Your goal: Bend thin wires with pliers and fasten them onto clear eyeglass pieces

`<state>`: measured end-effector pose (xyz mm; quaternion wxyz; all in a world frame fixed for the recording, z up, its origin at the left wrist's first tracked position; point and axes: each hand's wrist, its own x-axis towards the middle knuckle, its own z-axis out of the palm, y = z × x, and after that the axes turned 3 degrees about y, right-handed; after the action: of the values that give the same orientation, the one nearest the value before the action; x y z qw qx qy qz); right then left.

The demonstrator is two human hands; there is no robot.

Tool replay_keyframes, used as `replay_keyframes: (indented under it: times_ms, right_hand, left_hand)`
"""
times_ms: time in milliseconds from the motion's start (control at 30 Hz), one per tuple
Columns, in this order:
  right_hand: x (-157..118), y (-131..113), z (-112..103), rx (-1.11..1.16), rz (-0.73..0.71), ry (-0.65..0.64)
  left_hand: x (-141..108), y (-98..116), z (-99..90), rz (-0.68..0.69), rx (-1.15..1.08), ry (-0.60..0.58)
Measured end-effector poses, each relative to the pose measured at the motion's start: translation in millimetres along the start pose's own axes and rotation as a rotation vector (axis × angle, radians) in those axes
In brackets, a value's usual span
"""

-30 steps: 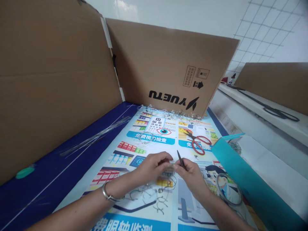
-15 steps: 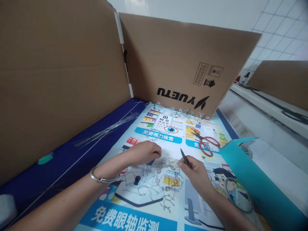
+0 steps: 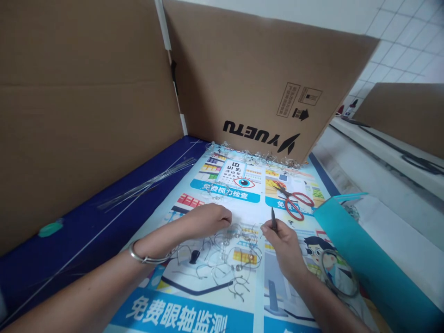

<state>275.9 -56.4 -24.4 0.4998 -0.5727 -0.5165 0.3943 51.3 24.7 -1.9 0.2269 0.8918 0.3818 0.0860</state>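
The right hand [image 3: 281,245] pinched what seemed dark tweezers [image 3: 274,219], now more upright; the left hand [image 3: 205,221] lay curled beside wire eyeglass frames [image 3: 243,289].

There is one bare left hand [image 3: 204,221], one bare right hand [image 3: 282,245], one silver bangle [image 3: 145,255], one pair of slim black tweezers [image 3: 274,219], one pair of red-handled steel scissors [image 3: 294,203] and three brown cardboard panels [image 3: 253,78] (the thin wire frames [image 3: 239,273] lie too tangled to count).

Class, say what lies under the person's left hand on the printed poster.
Wire frames reach the left hand; what lies beneath its palm on the poster is covered.
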Motion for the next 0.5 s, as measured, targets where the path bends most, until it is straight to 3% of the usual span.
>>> replay_keyframes:
  times_ms: [300, 500]
  right_hand:
    - [0, 0, 0, -0.001, -0.013, -0.043]
    - [1, -1, 1, 0.025, 0.005, -0.026]
  left_hand:
    - [6, 7, 7.2, 0.051, -0.116, 0.062]
    - [11, 13, 18.4, 0.067, -0.205, 0.191]
